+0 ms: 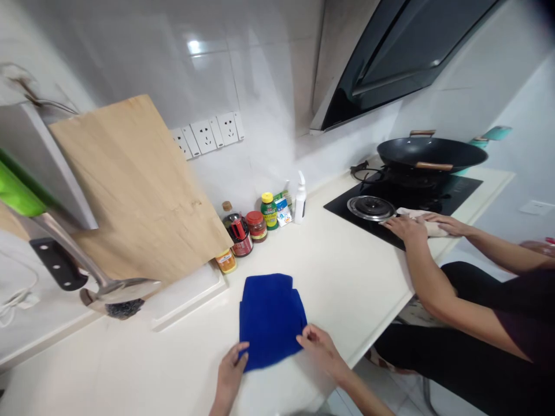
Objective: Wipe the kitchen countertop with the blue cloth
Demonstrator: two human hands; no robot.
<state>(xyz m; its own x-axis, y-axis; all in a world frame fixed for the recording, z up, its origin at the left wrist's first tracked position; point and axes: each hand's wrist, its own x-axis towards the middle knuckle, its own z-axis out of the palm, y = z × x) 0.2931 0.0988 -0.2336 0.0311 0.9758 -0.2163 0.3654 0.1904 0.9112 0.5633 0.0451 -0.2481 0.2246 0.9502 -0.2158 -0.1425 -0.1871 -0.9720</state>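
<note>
A folded blue cloth [271,323] lies flat on the white countertop [173,370]. At its near left corner is my left hand [231,370], thumb and fingers pinched on the cloth's edge. My right hand [321,349] is at the near right edge of the cloth, its fingertips closed on the fabric, slightly blurred.
Bottles and jars [256,226] line the wall beside a wooden cutting board [143,190]. Hanging utensils [125,289] are at the left. On the right, another person's hands [411,230] press a pale cloth [433,228] on the cooktop [446,199], near a wok [431,153].
</note>
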